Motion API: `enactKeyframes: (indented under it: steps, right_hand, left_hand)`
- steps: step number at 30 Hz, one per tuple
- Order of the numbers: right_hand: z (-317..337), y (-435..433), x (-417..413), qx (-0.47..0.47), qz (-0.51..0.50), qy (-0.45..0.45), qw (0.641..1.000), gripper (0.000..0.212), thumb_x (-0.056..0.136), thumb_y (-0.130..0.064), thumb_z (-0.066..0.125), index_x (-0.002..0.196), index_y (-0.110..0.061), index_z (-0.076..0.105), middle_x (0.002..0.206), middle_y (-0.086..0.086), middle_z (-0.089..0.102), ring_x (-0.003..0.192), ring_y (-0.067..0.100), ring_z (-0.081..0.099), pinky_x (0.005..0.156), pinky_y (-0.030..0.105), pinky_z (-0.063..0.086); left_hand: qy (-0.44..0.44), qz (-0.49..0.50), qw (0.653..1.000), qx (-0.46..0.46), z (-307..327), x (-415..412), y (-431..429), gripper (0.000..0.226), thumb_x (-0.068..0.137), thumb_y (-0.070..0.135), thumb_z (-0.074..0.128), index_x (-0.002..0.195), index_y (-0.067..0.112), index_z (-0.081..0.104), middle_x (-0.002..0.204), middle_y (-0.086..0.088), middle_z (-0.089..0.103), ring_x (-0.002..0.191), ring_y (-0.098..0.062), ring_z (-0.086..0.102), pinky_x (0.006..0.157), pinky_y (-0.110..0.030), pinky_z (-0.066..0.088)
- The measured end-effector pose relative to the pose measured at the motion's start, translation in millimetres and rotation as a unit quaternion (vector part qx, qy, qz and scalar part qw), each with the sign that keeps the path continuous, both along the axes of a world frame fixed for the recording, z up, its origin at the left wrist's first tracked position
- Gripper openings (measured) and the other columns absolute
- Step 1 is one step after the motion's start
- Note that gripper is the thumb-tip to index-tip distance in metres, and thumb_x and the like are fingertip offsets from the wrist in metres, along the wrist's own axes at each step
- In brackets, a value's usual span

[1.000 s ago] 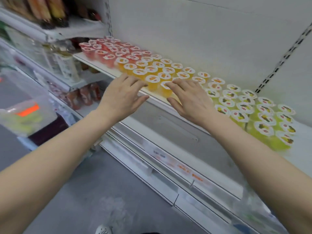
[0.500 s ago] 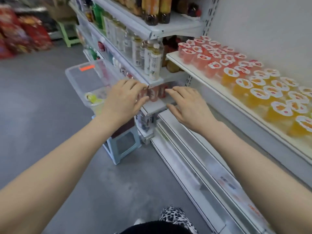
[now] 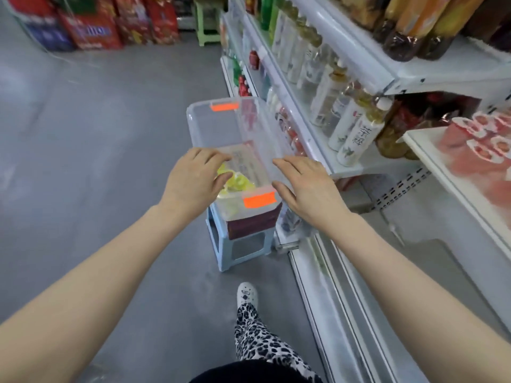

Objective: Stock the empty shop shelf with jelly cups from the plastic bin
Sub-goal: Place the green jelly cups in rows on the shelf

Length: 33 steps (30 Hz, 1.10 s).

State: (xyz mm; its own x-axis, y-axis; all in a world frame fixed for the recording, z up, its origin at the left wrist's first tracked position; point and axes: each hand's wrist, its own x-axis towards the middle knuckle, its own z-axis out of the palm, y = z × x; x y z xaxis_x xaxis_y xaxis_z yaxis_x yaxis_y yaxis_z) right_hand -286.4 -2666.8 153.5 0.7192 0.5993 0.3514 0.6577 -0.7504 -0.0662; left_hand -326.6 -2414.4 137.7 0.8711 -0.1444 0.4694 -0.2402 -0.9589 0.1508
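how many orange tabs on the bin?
2. Far orange tab sits on the plastic bin's far rim; near orange tab on its near end, between the left hand and right hand. None seems hidden.

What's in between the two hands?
In the head view, the near end of the clear plastic bin, with yellow jelly cups inside and its orange latch.

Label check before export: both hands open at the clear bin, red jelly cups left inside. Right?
Colour is wrong. The head view shows the jelly cups in the clear bin are yellow-green, not red. The rest stands: left hand and right hand are open at it, fingers holding nothing.
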Motion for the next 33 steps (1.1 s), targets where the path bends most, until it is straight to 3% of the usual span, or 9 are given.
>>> enactKeyframes:
  steps: [7,14,16,18,20,24,29,33]
  right_hand:
    - [-27.5,51.8,118.7,-0.028,0.042,0.06,0.997,0.048,0.092,-0.038,0.045,0.127,-0.009,0.061,0.118,0.01,0.064,0.106,0.031,0.06,0.092,0.04,0.044]
    - [-87.6,84.7,180.7,-0.057,0.042,0.16,0.985,0.043,0.089,-0.03,0.056,0.127,-0.009,0.06,0.117,0.012,0.065,0.102,0.036,0.062,0.089,0.044,0.048]
    - [-104.5,89.9,189.3,-0.055,0.032,0.185,0.981,0.044,0.089,-0.032,0.05,0.125,-0.009,0.061,0.114,0.013,0.066,0.098,0.037,0.064,0.085,0.046,0.05]
    - [-118.0,95.0,196.6,-0.086,0.003,0.236,0.968,0.047,0.092,-0.038,0.045,0.129,-0.012,0.057,0.118,0.012,0.064,0.101,0.036,0.062,0.087,0.045,0.049]
    - [-133.1,100.5,204.1,-0.158,-0.039,0.306,0.938,0.047,0.094,-0.039,0.051,0.135,-0.016,0.05,0.126,0.01,0.06,0.111,0.034,0.058,0.093,0.042,0.045]
    - [-167.5,114.7,214.0,-0.262,-0.059,0.398,0.877,0.052,0.089,-0.049,0.058,0.131,-0.018,0.049,0.125,0.011,0.062,0.114,0.031,0.059,0.092,0.04,0.046]
    - [-197.8,129.9,217.9,-0.263,-0.086,0.431,0.859,0.055,0.084,-0.046,0.064,0.126,-0.014,0.049,0.122,0.012,0.063,0.113,0.032,0.06,0.088,0.039,0.046]
    - [-209.6,132.4,218.3,-0.233,-0.106,0.451,0.855,0.048,0.085,-0.036,0.066,0.119,-0.009,0.047,0.117,0.015,0.063,0.108,0.035,0.061,0.08,0.036,0.044]
  left_hand:
    - [0.061,0.068,0.996,-0.011,-26.1,85.9,42.5,0.037,0.092,0.037,0.05,0.112,0.013,0.068,0.105,-0.005,0.067,0.094,-0.031,0.06,0.08,-0.04,0.051]
    - [0.108,0.059,0.992,-0.038,-64.1,144.1,62.2,0.04,0.091,0.039,0.044,0.111,0.015,0.068,0.103,-0.002,0.067,0.095,-0.028,0.061,0.082,-0.037,0.053]
    - [0.112,0.049,0.992,-0.043,-75.1,159.7,67.0,0.036,0.091,0.037,0.047,0.111,0.015,0.068,0.103,-0.002,0.067,0.095,-0.027,0.06,0.083,-0.036,0.052]
    - [0.111,0.035,0.992,-0.041,-85.6,175.1,70.3,0.03,0.09,0.031,0.056,0.111,0.014,0.068,0.103,-0.002,0.067,0.095,-0.028,0.06,0.085,-0.036,0.052]
    - [0.111,0.022,0.993,-0.038,-95.1,189.0,71.9,0.028,0.087,0.027,0.064,0.111,0.014,0.069,0.103,-0.003,0.067,0.095,-0.028,0.06,0.087,-0.036,0.05]
    - [0.111,0.009,0.993,-0.04,-105.3,208.7,73.1,0.027,0.086,0.027,0.062,0.109,0.013,0.07,0.101,-0.003,0.068,0.093,-0.029,0.06,0.084,-0.035,0.049]
    - [0.147,0.011,0.987,-0.058,-116.5,217.9,74.4,0.035,0.09,0.033,0.049,0.111,0.012,0.068,0.102,-0.005,0.067,0.095,-0.031,0.059,0.083,-0.042,0.053]
    - [0.158,0.013,0.986,-0.049,-124.6,218.9,76.3,0.029,0.089,0.027,0.062,0.113,0.013,0.068,0.105,-0.005,0.067,0.096,-0.032,0.059,0.082,-0.045,0.052]
